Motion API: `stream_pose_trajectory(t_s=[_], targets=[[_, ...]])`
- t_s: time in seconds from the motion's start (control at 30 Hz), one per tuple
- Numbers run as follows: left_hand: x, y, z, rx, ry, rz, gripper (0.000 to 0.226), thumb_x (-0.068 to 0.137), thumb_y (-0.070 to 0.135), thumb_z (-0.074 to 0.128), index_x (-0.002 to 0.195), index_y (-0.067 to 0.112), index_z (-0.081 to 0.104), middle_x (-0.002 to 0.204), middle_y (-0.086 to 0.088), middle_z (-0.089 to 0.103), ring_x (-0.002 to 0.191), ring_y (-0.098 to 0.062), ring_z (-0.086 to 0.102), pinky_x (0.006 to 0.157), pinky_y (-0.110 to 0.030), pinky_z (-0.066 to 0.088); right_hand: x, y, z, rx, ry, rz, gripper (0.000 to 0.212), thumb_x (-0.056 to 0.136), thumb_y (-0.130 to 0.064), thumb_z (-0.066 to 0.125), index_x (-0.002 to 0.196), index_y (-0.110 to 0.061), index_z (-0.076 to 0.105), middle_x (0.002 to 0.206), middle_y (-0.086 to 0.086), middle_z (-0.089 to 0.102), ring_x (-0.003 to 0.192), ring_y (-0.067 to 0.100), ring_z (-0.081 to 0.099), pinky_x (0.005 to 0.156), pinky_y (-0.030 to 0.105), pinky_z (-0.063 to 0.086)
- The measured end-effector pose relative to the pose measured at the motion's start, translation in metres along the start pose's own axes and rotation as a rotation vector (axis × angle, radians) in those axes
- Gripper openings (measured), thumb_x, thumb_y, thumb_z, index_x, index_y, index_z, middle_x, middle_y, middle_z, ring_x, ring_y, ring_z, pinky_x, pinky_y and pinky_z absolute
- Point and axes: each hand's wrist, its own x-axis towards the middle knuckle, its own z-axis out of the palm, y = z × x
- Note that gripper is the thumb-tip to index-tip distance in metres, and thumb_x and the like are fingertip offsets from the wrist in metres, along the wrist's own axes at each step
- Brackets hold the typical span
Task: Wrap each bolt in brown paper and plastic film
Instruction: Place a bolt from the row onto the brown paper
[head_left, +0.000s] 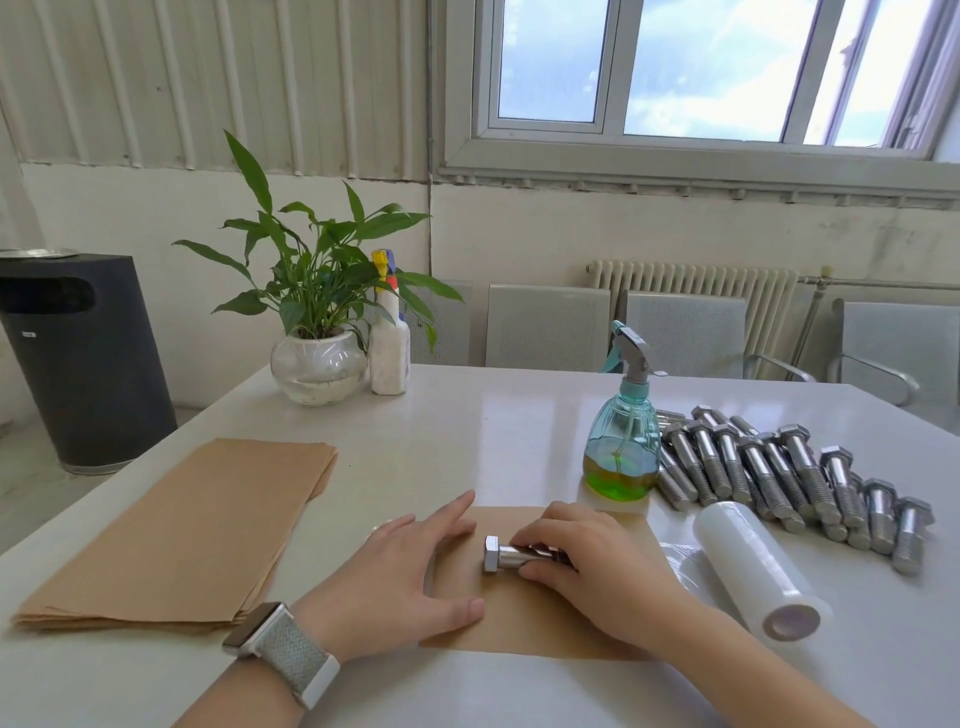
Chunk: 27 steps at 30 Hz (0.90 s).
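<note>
The left hand is lying flat on the brown paper, the right hand is gripping the bolt; the bolt could roll askew, creasing the sheet.

brown paper, silver bolt, green-tinted spray bottle
</note>
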Motion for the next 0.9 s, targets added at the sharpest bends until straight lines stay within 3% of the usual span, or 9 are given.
stream_pose_trajectory(t_s=[0.1, 0.23, 0.67, 0.8, 0.9], targets=[[0.001, -0.001, 0.000, -0.028, -0.009, 0.000, 0.093, 0.082, 0.055, 0.067, 0.145, 0.054, -0.002, 0.148, 0.032, 0.032, 0.143, -0.003, 0.020, 0.116, -0.014, 0.006, 0.000, 0.001, 0.000, 0.006, 0.002, 0.003, 0.026, 0.094, -0.044, 0.058, 0.119, -0.040, 0.063, 0.106, -0.018, 0.055, 0.099, 0.004, 0.048, 0.082, 0.018, 0.031], [0.000, -0.002, -0.001, -0.043, -0.009, 0.001, 0.093, 0.082, 0.054, 0.068, 0.144, 0.055, -0.001, 0.148, 0.032, 0.032, 0.145, -0.010, 0.020, 0.121, -0.027, 0.010, 0.000, 0.001, -0.001, 0.016, 0.004, 0.007, 0.026, 0.093, -0.044, 0.059, 0.119, -0.040, 0.063, 0.104, -0.021, 0.054, 0.098, 0.003, 0.048, 0.083, 0.018, 0.033], [0.000, -0.004, 0.000, -0.062, -0.009, -0.007, 0.092, 0.081, 0.055, 0.069, 0.143, 0.057, 0.001, 0.146, 0.037, 0.031, 0.145, -0.009, 0.020, 0.121, -0.029, 0.012, 0.000, 0.000, -0.004, 0.053, 0.002, 0.025, 0.026, 0.093, -0.044, 0.060, 0.118, -0.041, 0.064, 0.101, -0.021, 0.052, 0.097, 0.003, 0.049, 0.082, 0.017, 0.034], [0.001, -0.006, 0.000, -0.083, 0.004, -0.002, 0.093, 0.079, 0.055, 0.071, 0.146, 0.055, 0.006, 0.143, 0.037, 0.034, 0.139, 0.001, 0.028, 0.117, -0.023, 0.018, -0.001, -0.002, -0.005, 0.063, -0.018, 0.037, 0.026, 0.091, -0.044, 0.062, 0.117, -0.041, 0.065, 0.102, -0.020, 0.054, 0.097, 0.002, 0.050, 0.081, 0.015, 0.035], [0.001, -0.008, -0.002, -0.146, 0.068, -0.007, 0.087, 0.080, 0.050, 0.072, 0.147, 0.050, 0.017, 0.140, 0.030, 0.045, 0.130, 0.011, 0.037, 0.113, -0.019, 0.026, 0.001, -0.005, -0.020, 0.201, 0.089, 0.132, 0.016, 0.083, -0.044, 0.073, 0.097, -0.037, 0.071, 0.091, -0.019, 0.060, 0.085, 0.000, 0.054, 0.073, 0.012, 0.038]])
